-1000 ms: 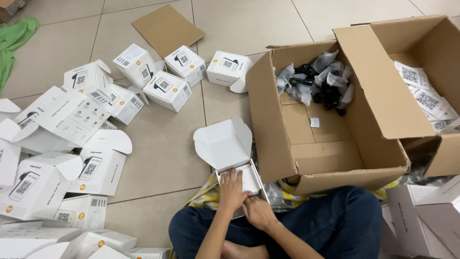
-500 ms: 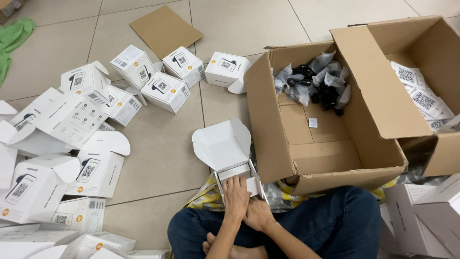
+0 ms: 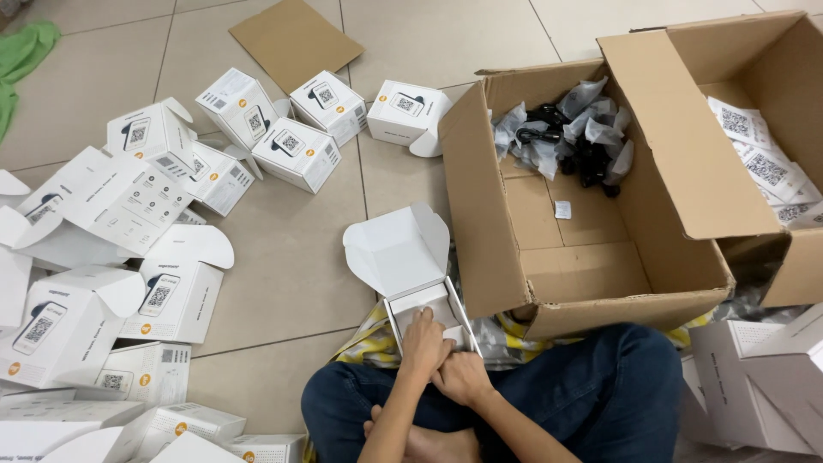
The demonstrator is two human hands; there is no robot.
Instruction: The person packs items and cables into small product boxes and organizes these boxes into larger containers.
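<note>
A small white carton [image 3: 403,257] with its lid flaps up sits on the floor just in front of my crossed legs. My left hand [image 3: 424,341] presses into its open top, fingers over the white contents. My right hand [image 3: 463,375] lies close against the left one at the carton's near edge; whether it grips anything is hidden. Directly to the right stands a large open cardboard box [image 3: 591,257], and black parts in clear bags [image 3: 566,137] lie in its far corner.
Several white cartons [image 3: 296,153], some closed and some open, are scattered over the tiled floor at left. A flat cardboard sheet [image 3: 296,39] lies at the top, a green cloth [image 3: 21,64] at the far left. More white boxes [image 3: 763,377] stand at the right.
The view has shifted slightly. My hands have pushed a little deeper into the white carton; the carton has stayed in place with its lid still up.
</note>
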